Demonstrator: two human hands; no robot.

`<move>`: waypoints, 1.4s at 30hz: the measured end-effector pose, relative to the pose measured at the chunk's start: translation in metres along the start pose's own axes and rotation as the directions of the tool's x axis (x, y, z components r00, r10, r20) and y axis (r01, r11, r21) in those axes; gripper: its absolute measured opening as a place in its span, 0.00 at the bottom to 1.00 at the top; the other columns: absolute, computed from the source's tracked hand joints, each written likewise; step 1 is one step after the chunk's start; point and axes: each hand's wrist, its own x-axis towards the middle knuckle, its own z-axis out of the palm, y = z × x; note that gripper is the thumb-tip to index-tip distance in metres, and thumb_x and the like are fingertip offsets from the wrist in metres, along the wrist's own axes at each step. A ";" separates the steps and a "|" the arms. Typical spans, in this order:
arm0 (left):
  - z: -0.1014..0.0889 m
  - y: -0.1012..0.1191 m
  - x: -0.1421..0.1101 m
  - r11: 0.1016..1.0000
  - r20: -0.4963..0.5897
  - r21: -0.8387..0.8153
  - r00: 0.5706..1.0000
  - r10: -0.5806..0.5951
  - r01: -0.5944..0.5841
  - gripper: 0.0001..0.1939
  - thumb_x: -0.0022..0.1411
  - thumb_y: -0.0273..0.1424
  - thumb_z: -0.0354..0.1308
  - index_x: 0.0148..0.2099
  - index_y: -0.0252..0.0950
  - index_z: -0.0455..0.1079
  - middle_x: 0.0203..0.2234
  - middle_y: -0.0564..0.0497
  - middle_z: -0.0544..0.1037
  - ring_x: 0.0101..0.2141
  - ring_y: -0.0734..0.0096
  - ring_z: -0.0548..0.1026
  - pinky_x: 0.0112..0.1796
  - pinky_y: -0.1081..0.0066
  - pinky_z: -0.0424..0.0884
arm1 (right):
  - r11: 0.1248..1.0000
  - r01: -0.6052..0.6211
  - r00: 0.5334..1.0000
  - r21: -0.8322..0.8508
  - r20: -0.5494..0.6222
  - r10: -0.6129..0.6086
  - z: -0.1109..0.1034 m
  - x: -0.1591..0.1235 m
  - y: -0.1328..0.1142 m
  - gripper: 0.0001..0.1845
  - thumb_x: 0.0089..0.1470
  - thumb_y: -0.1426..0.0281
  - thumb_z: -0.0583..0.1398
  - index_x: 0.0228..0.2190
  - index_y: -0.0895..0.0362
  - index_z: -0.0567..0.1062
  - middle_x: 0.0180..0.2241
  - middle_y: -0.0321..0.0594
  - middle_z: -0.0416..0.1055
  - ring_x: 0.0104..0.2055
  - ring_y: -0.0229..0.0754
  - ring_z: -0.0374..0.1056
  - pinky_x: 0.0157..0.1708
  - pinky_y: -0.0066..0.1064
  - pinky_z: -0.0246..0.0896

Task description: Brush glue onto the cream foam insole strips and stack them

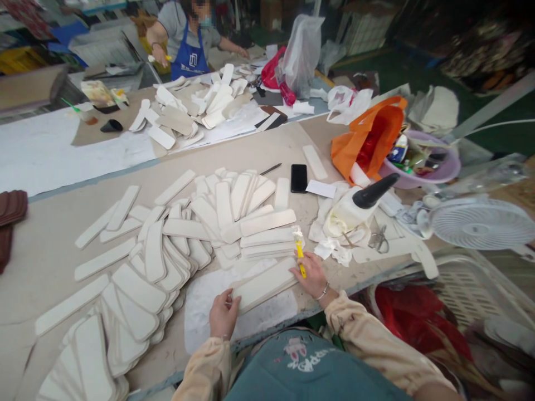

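In the head view, a long white strip (264, 283) with rounded ends lies at the near edge of the table, apparently on top of others like it. My left hand (223, 314) pinches its left end between thumb and fingers. My right hand (312, 274) is closed around a yellow-handled brush (299, 252), whose bristles carry thick white paste and point away from me. The fingers of that hand also rest by the strip's right end. Just beyond sits a neat stack of similar strips (267, 240). More strips fan out in an overlapping pile (140, 289) to the left.
A white container with a black spout (349, 209) stands to the right, near a phone (298, 178). Further right are an orange bag (363, 139), a purple basin (443, 167) and a fan (482, 225). Across the table a co-worker (188, 44) in a blue apron holds a brush.
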 end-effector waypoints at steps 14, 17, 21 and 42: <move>-0.003 0.003 0.000 0.997 -0.098 -0.047 0.994 0.057 -0.062 0.17 0.49 0.43 0.54 0.36 0.36 0.68 0.30 0.51 0.65 0.25 0.71 0.67 0.33 0.66 0.67 | 0.977 -0.097 0.995 0.189 0.017 0.095 0.006 -0.001 -0.001 0.09 0.47 0.72 0.59 0.30 0.51 0.62 0.44 0.43 0.70 0.44 0.48 0.67 0.41 0.42 0.64; -0.007 0.009 -0.002 0.995 -0.106 -0.103 0.994 0.001 -0.011 0.15 0.47 0.42 0.55 0.33 0.37 0.66 0.27 0.52 0.66 0.26 0.70 0.67 0.32 0.68 0.66 | 0.947 -0.157 0.986 0.278 -0.005 0.165 0.009 -0.001 -0.001 0.11 0.46 0.72 0.59 0.31 0.52 0.61 0.46 0.44 0.69 0.46 0.47 0.67 0.43 0.44 0.63; -0.016 0.026 -0.009 0.901 0.076 -0.411 0.990 -0.117 0.138 0.15 0.46 0.44 0.56 0.29 0.38 0.62 0.20 0.56 0.67 0.23 0.74 0.66 0.26 0.74 0.63 | 0.902 -0.244 0.967 0.356 0.022 0.253 0.005 -0.001 -0.007 0.12 0.45 0.70 0.59 0.31 0.52 0.60 0.47 0.45 0.68 0.35 0.43 0.69 0.38 0.42 0.66; -0.105 0.147 -0.053 0.391 0.648 -0.757 0.521 0.556 0.524 0.29 0.47 0.47 0.56 0.47 0.32 0.66 0.36 0.38 0.76 0.36 0.49 0.75 0.35 0.52 0.69 | 0.427 0.008 0.989 0.904 0.056 -0.136 -0.195 0.177 -0.148 0.24 0.36 0.73 0.66 0.29 0.52 0.57 0.47 0.37 0.67 0.30 0.32 0.67 0.31 0.28 0.66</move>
